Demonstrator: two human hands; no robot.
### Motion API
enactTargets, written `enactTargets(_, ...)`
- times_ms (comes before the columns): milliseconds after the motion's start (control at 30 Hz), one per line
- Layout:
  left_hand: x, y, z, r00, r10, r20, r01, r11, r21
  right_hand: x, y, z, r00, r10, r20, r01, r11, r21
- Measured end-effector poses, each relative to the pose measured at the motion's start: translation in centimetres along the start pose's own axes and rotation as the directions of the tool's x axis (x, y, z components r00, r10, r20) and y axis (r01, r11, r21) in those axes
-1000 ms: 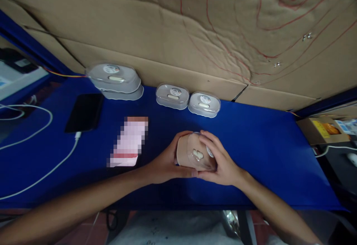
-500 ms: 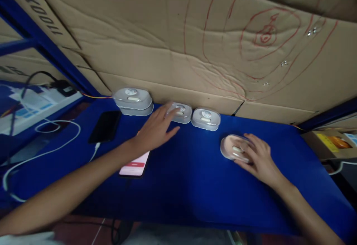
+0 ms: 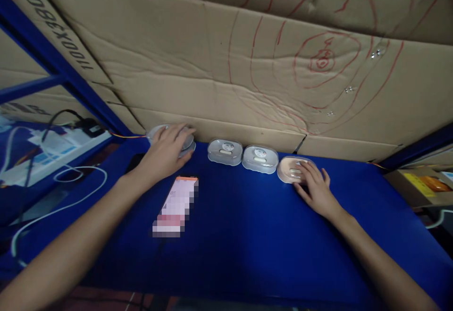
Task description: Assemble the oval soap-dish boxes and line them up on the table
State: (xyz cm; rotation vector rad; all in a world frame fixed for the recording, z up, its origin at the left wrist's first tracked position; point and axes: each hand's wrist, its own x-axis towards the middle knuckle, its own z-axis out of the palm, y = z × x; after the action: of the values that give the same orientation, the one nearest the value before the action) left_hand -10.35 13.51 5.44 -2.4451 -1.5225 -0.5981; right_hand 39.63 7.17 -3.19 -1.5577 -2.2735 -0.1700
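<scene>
Against the cardboard at the back left, my left hand [image 3: 169,147] lies over a stack of two clear oval plastic cases [image 3: 191,149], fingers stretched across the top one and thumb apart. Two more clear cases, a left one [image 3: 225,152] and a middle one [image 3: 260,159], stand side by side in the row, each with a round label and a small white piece on its lid. At the row's right end is a clear case with a pinkish inside [image 3: 287,168]. My right hand [image 3: 314,186] grips it, fingers on the lid and thumb at the front.
A phone with a lit pinkish screen [image 3: 176,205] lies on the blue table [image 3: 240,254]. A dark phone [image 3: 133,163] is partly under my left wrist. A white power strip and cable [image 3: 102,172] are at left; an open cardboard box [image 3: 406,190] is at right.
My left hand has moved left from the row to the stacked cases. My right hand has slid the pinkish case back and left, up beside the middle case.
</scene>
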Motion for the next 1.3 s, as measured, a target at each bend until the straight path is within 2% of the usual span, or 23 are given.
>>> enactTargets(100,0.1,0.2,0.3,0.998,0.050,0.037,-0.046,0.995,-0.092,1.7,-1.4,0.7,1.000,0.006,0.022,-0.006,1.000,0.020)
enactTargets(200,0.3,1.1,2.0,0.976,0.161,0.150,-0.139,0.979,-0.151,3.2,-2.0,1.1,0.998,0.016,0.055,-0.018,0.999,0.030)
enactTargets(300,0.6,2.0,3.9,0.957,0.184,0.222,-0.153,0.977,-0.149,4.5,-3.1,1.0,0.994,0.000,0.112,-0.003,0.999,0.034)
enactTargets(367,0.4,2.7,4.4,0.952,0.193,0.238,-0.165,0.977,-0.135,4.8,-4.6,0.7,0.994,-0.024,0.106,0.021,0.999,0.029)
enactTargets(467,-0.9,4.2,3.9,0.940,0.244,0.239,-0.214,0.966,-0.146,4.0,-7.7,-0.2,0.987,-0.136,0.087,0.131,0.990,0.057)
enactTargets(567,-2.4,5.8,3.0,0.929,0.287,0.232,-0.247,0.951,-0.186,2.3,-10.8,-0.7,0.944,-0.302,0.135,0.286,0.950,0.124)
enactTargets(633,-2.8,6.3,2.8,0.939,0.257,0.228,-0.218,0.959,-0.179,1.6,-11.9,-0.7,0.923,-0.351,0.158,0.331,0.933,0.138)
enactTargets(733,-2.2,5.9,3.5,0.959,0.145,0.242,-0.108,0.981,-0.159,1.7,-11.4,-0.1,0.951,-0.280,0.135,0.271,0.959,0.078)
enactTargets(800,-1.6,5.5,4.1,0.957,0.118,0.264,-0.073,0.982,-0.175,2.6,-10.3,0.3,0.975,-0.199,0.098,0.199,0.980,0.018)
enactTargets(900,-1.4,5.9,4.4,0.950,0.167,0.265,-0.111,0.970,-0.215,4.4,-9.2,1.1,0.989,-0.129,0.078,0.133,0.990,-0.048)
enactTargets(1033,-2.5,9.3,3.3,0.918,0.300,0.260,-0.223,0.932,-0.286,6.4,-10.2,2.1,0.993,-0.056,0.104,0.063,0.996,-0.068)
enactTargets(1167,-4.4,13.5,2.1,0.830,0.480,0.284,-0.351,0.845,-0.404,6.9,-12.0,1.5,0.994,-0.037,0.102,0.032,0.998,0.050)
enactTargets(1233,-5.2,14.6,1.9,0.825,0.485,0.292,-0.336,0.835,-0.436,6.0,-12.5,0.4,0.996,-0.051,0.073,0.035,0.979,0.202)
enactTargets(1300,-5.9,14.9,2.1,0.843,0.450,0.293,-0.287,0.839,-0.462,4.4,-13.0,-0.7,0.987,-0.146,0.069,0.109,0.919,0.379)
